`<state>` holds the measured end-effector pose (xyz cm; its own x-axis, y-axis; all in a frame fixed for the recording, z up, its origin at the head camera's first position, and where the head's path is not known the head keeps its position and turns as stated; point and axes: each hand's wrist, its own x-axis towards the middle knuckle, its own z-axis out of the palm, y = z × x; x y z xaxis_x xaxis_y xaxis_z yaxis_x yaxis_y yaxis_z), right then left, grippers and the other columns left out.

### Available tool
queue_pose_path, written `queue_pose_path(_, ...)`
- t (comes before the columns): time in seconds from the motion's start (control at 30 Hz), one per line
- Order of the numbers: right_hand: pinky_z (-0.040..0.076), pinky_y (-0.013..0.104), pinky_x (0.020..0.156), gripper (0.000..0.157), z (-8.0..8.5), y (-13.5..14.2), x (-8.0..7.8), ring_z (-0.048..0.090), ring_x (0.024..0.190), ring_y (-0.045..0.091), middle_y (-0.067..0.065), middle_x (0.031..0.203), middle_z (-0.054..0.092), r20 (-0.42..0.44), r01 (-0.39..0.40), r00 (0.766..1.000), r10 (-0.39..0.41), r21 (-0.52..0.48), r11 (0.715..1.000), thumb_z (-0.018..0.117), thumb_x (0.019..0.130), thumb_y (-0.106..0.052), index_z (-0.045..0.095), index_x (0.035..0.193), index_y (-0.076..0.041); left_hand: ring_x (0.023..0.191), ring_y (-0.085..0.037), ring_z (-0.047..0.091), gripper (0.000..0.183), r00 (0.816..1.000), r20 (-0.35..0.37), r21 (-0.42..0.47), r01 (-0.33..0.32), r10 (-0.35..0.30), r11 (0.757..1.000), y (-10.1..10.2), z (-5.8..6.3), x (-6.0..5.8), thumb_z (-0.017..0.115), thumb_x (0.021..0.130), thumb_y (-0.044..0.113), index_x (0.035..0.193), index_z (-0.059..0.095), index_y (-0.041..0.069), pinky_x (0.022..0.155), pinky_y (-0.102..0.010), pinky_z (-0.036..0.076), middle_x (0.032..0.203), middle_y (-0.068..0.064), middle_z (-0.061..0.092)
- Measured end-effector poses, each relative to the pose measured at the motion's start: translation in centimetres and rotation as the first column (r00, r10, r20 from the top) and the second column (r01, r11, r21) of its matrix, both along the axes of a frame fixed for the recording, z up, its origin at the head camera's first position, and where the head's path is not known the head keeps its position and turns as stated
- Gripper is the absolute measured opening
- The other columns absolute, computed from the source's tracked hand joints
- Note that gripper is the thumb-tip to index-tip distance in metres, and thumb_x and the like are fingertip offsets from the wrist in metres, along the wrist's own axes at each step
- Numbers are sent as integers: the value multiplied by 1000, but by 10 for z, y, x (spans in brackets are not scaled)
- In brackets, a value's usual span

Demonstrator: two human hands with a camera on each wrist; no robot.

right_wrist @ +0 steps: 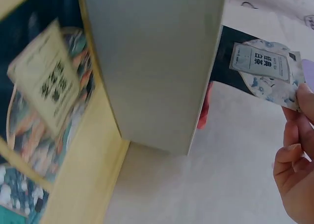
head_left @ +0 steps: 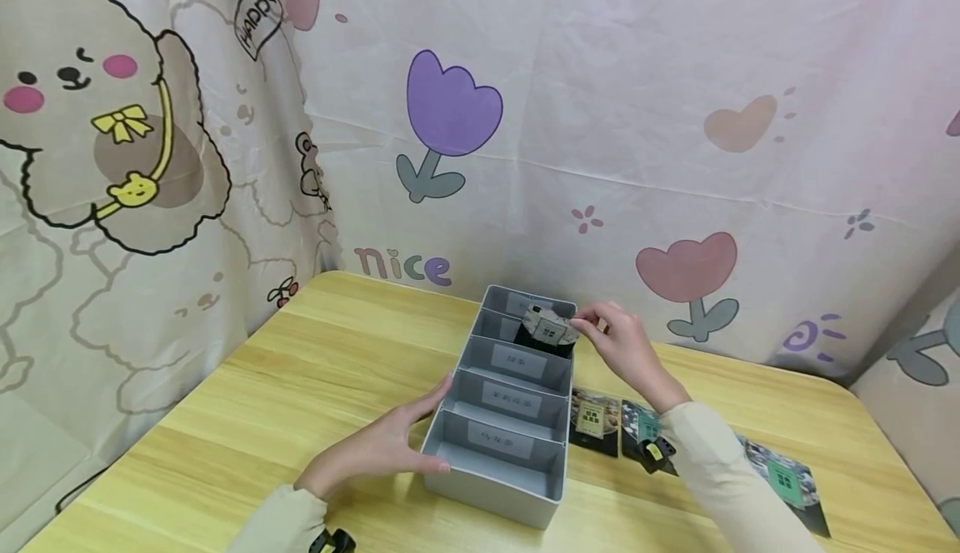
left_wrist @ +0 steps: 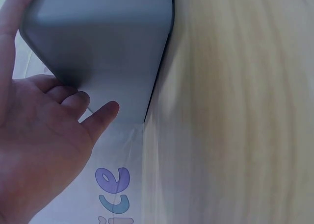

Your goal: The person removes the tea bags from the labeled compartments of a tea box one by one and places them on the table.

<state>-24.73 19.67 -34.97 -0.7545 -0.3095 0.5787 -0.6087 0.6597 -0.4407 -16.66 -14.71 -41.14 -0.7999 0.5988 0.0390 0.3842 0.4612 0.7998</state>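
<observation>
A long grey divider box (head_left: 491,493) stands on the table, with paper labels on its inner walls. My right hand (head_left: 618,345) pinches the upper corner of a flat tea packet (head_left: 550,328), black with a pale floral print. The packet's black end is down inside a compartment near the far end; its pale end stands above the rim. In the right wrist view, the packet (right_wrist: 267,67) carries a pale label with writing. My left hand (head_left: 382,449) rests against the box's near left corner, fingers along the side wall (left_wrist: 103,82) and thumb at the near edge.
Right of the box lie several similar packets on the wooden table (head_left: 315,370): one with a cream label (head_left: 594,421), one with a teal label (head_left: 643,426) partly under my right arm, and one with a green label (head_left: 786,480). A printed curtain (head_left: 555,161) hangs behind the table.
</observation>
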Motion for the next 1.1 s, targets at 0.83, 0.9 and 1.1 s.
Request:
queue_pose_path(0.83,47,27,63,11,19,-9,11,57,76,16,2,87,67,149,-4,989,25,-144,990,65,93,-12,72,97,-5,140,-41,22,106,1000,-24,-4,-2,1,1000,0,0,1,76,78,43,155,12,10,109,-61,22,157,-18,13)
queue_pose_path(0.9,49,29,66,13,21,-9,12,59,78,16,3,89,69,190,-5,981,36,-161,987,64,94,-14,72,99,-5,140,-40,22,106,1000,-23,-3,0,0,1000,0,0,0,76,78,44,156,12,11,109,-60,22,157,-17,13)
queue_pose_path(1.1,51,36,76,18,25,-9,15,62,87,19,5,93,71,329,34,943,44,-227,973,65,94,-17,73,102,-3,140,-39,22,106,1000,-16,2,-2,2,1000,-1,-1,0,76,79,44,156,11,13,109,-60,23,158,-15,13)
